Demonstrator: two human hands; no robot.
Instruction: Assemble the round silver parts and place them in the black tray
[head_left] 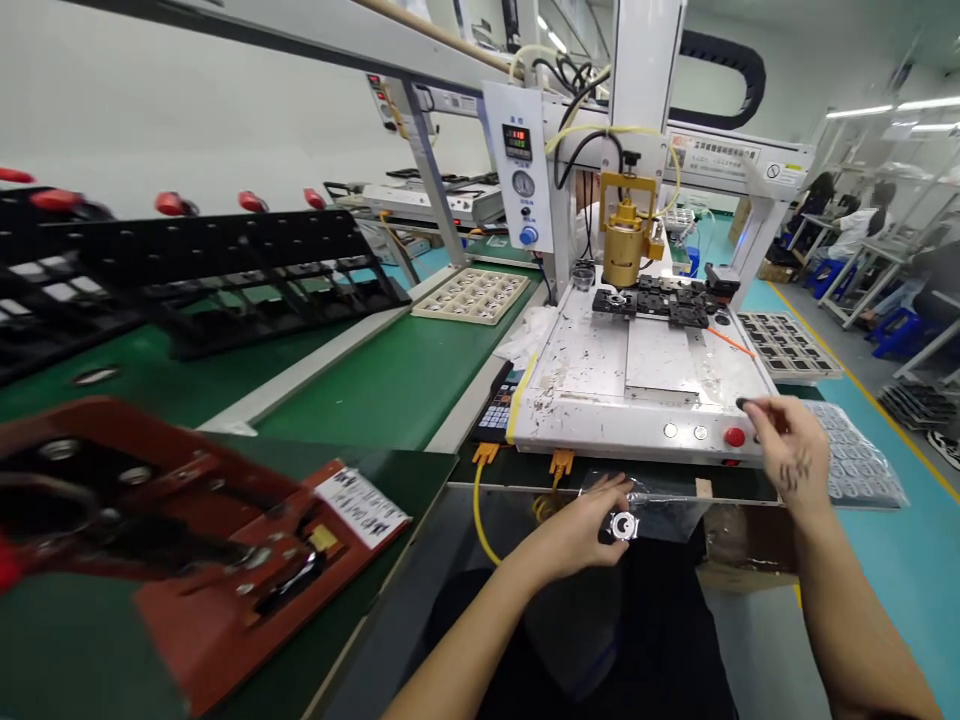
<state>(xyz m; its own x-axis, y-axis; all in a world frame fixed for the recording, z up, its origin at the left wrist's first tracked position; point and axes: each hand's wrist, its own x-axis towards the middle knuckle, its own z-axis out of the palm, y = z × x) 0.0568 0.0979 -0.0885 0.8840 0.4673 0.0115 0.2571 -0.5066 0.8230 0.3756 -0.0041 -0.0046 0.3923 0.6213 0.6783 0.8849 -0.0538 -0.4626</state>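
Note:
My left hand is closed on a small black watch-like part with a white ring on its face, held low before the front edge of the bench. A clear plastic bag lies just behind that hand. Over the right front corner of a white press machine, my right hand pinches a small black piece; its exact kind is too small to tell. Writing marks the back of this hand. Beside its fingertips sits a red button on the machine's front.
A brass press head hangs above black fixtures. On the left stands a red-brown toggle clamp fixture. A cream tray of parts rests on the green conveyor. Bagged parts lie at right; people sit farther back.

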